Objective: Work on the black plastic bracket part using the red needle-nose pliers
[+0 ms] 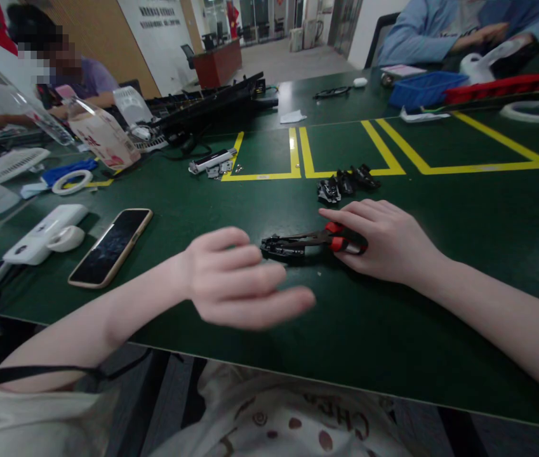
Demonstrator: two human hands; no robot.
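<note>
In the head view, my right hand (390,238) rests low over the table, its fingers round the red-handled pliers (315,238). The pliers point left, and their jaws lie at a small black plastic part (283,250) on the table. Whether the jaws grip that part I cannot tell. My left hand (233,279) is just left of and nearer to me than the part, slightly blurred, its fingers apart and loosely bent with nothing visible in them. Several similar black parts (345,184) lie in a cluster beyond my right hand.
A phone (111,247) and a white power bank (46,233) lie to the left. Yellow tape outlines (357,172) mark the green table (369,343). Further back are a blue bin (426,89), a large black assembly (207,108) and a tilted bottle (102,133). Other people sit across and left.
</note>
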